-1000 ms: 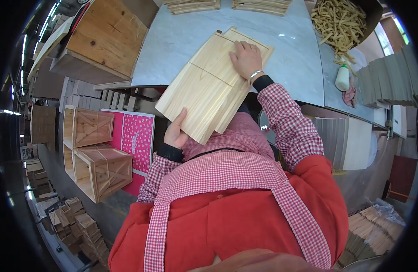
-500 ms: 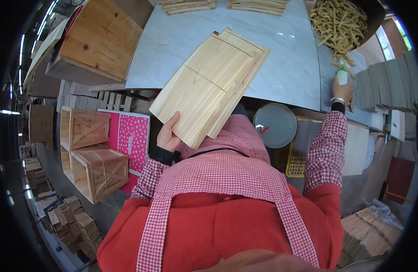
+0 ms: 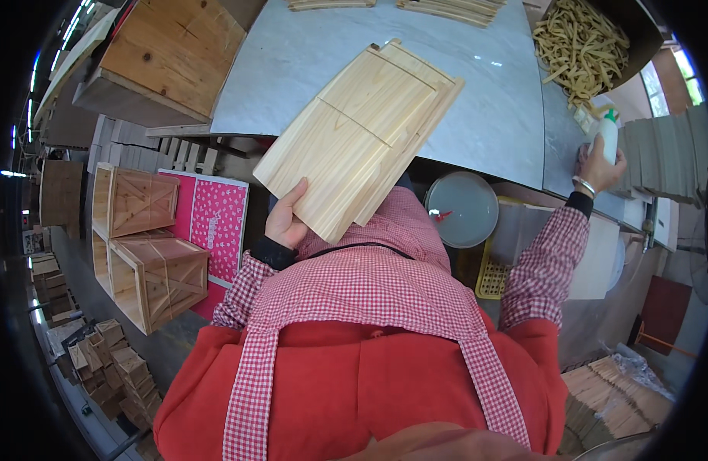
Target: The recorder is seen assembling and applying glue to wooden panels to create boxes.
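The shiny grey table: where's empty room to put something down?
The shiny grey table is bare right of the pale wooden boards, up to the seam, and left of them, toward the knotty brown wooden box. Past the seam it's crowded: tangled tan strips, stacked grey panels, and the right hand gripping a green-capped white bottle.

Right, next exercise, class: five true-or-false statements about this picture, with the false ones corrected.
1. The right hand holds a white bottle with a green tip. True.
2. The left hand is empty. False: it grips layered pale wooden boards.
3. A silver-coloured bracelet circles the right wrist. True.
4. The dark open box holds blue rope. False: it holds tan, ribbon-like strips.
5. Pale wooden crates with crossed braces stand at the picture's left. True.
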The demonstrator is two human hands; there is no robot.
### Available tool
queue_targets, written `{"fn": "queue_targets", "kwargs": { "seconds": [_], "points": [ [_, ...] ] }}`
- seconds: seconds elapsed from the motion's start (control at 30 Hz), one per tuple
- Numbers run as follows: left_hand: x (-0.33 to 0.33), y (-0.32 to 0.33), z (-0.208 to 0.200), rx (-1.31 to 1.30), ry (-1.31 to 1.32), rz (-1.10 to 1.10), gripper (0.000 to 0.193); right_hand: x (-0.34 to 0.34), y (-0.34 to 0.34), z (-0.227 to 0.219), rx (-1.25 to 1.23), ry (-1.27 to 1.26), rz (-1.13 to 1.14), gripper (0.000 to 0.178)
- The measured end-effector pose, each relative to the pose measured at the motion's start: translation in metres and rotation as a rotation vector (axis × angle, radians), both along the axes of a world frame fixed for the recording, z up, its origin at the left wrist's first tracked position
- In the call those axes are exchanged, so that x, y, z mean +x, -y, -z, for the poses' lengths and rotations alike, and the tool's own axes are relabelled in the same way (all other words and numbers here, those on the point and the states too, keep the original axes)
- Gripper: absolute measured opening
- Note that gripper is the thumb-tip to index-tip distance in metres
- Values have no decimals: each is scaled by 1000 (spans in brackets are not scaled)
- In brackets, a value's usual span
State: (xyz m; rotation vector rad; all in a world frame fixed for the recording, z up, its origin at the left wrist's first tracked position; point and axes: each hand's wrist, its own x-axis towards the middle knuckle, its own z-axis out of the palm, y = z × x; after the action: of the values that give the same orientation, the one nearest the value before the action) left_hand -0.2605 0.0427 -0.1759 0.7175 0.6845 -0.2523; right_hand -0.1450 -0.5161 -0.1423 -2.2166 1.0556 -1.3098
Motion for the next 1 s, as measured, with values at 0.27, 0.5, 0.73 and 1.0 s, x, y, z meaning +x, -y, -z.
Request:
{"fn": "queue_targets", "kwargs": {
  "seconds": [0.27, 0.5, 0.73, 1.0],
  "points": [
    [-3, -1, 0, -69, 2, -20, 55, 37, -163, -7, 700, 366, -821, 54],
    [-13, 0, -4, 38, -6, -57, 55, 87, -246, 10, 858, 279, -979, 51],
    [32, -20, -51, 1342, 425, -55, 60, 69, -246, -8, 890, 345, -1043, 47],
    [181, 127, -102, 478, 703, 434, 45, 26, -250, -28, 862, 415, -1137, 42]
  ]
}}
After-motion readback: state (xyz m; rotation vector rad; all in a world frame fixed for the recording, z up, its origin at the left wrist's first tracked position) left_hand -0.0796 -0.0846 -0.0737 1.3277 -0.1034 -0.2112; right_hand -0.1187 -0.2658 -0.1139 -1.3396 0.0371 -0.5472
